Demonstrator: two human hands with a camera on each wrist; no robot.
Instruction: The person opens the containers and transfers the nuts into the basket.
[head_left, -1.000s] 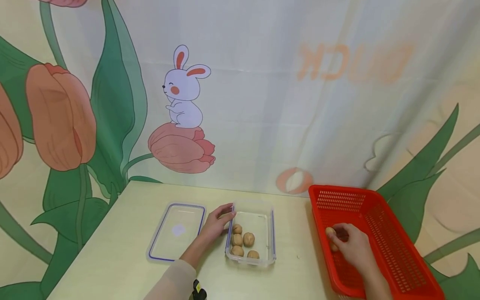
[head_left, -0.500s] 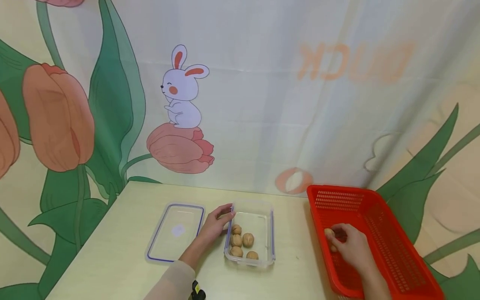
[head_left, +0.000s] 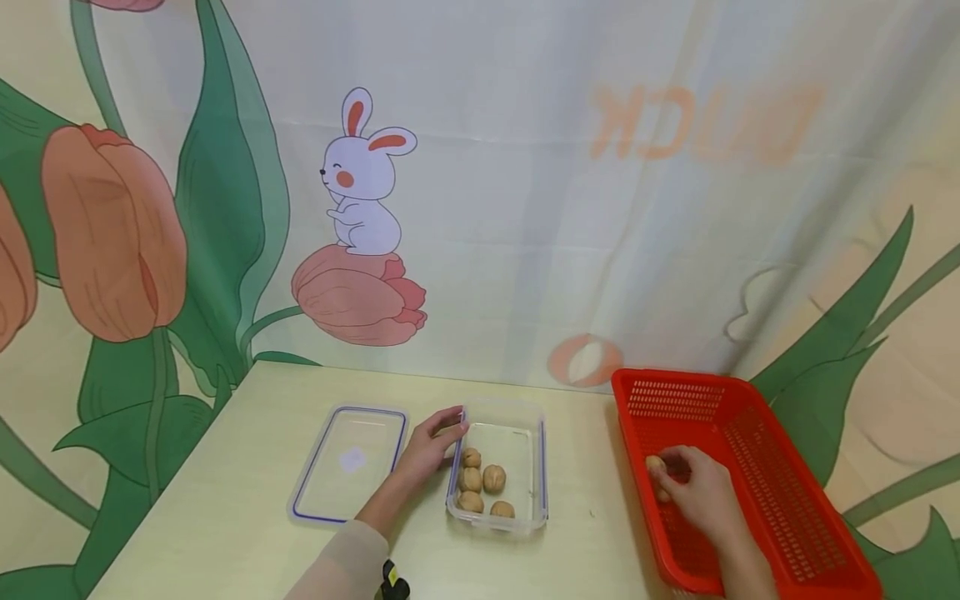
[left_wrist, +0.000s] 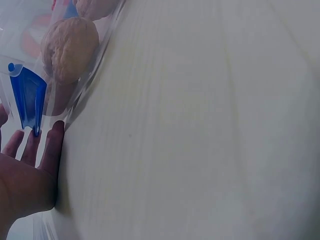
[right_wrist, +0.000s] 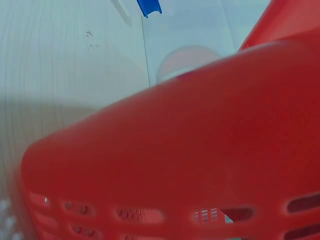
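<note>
My left hand (head_left: 429,450) rests against the left side of a clear plastic box (head_left: 531,527). In the left wrist view, its fairly straight fingers (left_wrist: 51,150) touch the outer wall by a blue clasp (left_wrist: 30,97). Several walnuts (head_left: 494,478) lie in the box, mostly along its left and near sides. My right hand (head_left: 701,492) is inside the red basket (head_left: 813,492), pinching a walnut (head_left: 655,463) between thumb and fingers near the left wall. Just below it another walnut (head_left: 662,494) shows partly. The right wrist view is filled by the basket wall, hiding that hand.
A clear lid (head_left: 318,508) with a blue seal lies flat left of the box. Behind the pale table (head_left: 592,467) hangs a printed curtain (head_left: 510,208). A small black and yellow object (head_left: 392,581) sits at the near edge of view.
</note>
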